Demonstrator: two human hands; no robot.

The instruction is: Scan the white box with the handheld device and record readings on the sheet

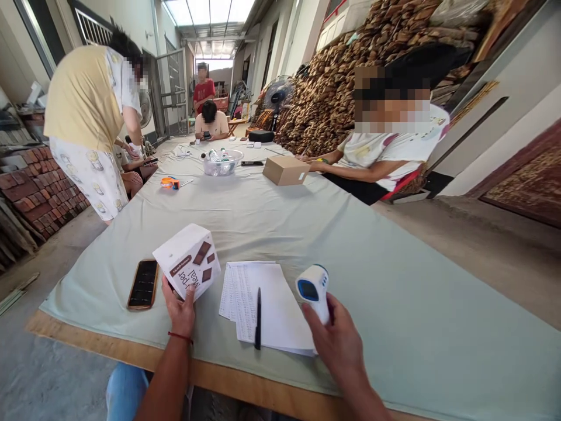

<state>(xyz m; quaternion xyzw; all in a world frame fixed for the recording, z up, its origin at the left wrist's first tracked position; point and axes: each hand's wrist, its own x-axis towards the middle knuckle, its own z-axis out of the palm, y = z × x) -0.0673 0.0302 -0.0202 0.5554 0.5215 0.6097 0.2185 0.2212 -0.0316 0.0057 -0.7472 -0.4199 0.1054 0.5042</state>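
Observation:
My left hand (180, 307) grips a white box (186, 251) printed with brown bars and the word "Meal", tilted above the near left of the table. In my right hand (342, 336) is a white and blue infrared thermometer (316, 286), its dark screen facing me. Between my hands lie several sheets of paper (280, 292), some with rows of writing. A black pen (258, 318) rests on top of them. Left of the box, a phone (144, 283) in an orange-brown case lies on the cloth.
Farther up the cloth-covered table (394, 280) stand a cardboard box (286, 170), a clear bowl of bottles (222, 162) and an orange object (170, 182). Several people are around the table. Stacked firewood (326, 93) fills the right wall; bricks (41, 184) are piled at left.

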